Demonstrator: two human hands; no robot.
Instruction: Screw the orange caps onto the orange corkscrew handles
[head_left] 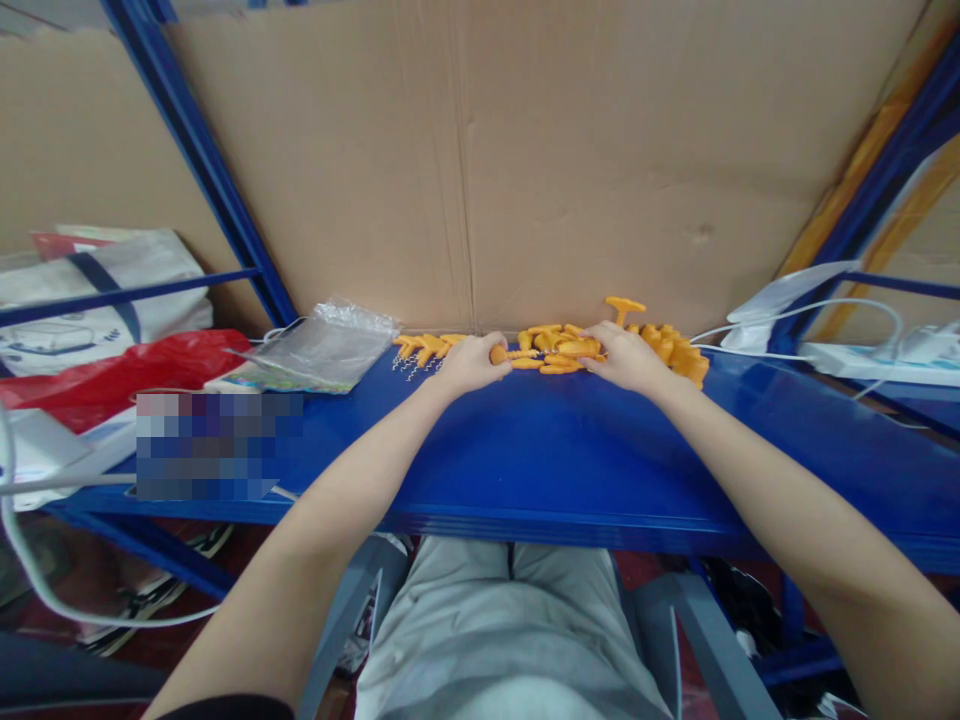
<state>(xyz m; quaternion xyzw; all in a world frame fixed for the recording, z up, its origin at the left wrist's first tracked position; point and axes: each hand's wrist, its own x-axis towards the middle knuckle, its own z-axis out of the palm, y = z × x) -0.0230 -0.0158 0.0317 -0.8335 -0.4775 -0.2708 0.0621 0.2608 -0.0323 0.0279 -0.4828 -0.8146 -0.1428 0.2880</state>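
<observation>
My left hand [474,366] is closed on a yellow-orange corkscrew [499,354], whose round handle end shows at the fingertips. To its left lies a row of corkscrews [424,348] with orange T-handles and bare metal spirals. My right hand [619,355] pinches another orange piece [581,347], which looks like a corkscrew handle; the fingers partly cover it. A pile of orange pieces [551,335] lies between and behind the hands. More orange handles [671,350] are heaped beyond the right hand, and one T-shaped handle [625,305] sticks up there.
The blue table [510,460] backs onto a cardboard wall [570,150]. Left of the hands lie a clear plastic bag [322,345], a red bag [150,370] and a white cloth bag [105,295]. A power strip [885,362] with white cables sits at the right.
</observation>
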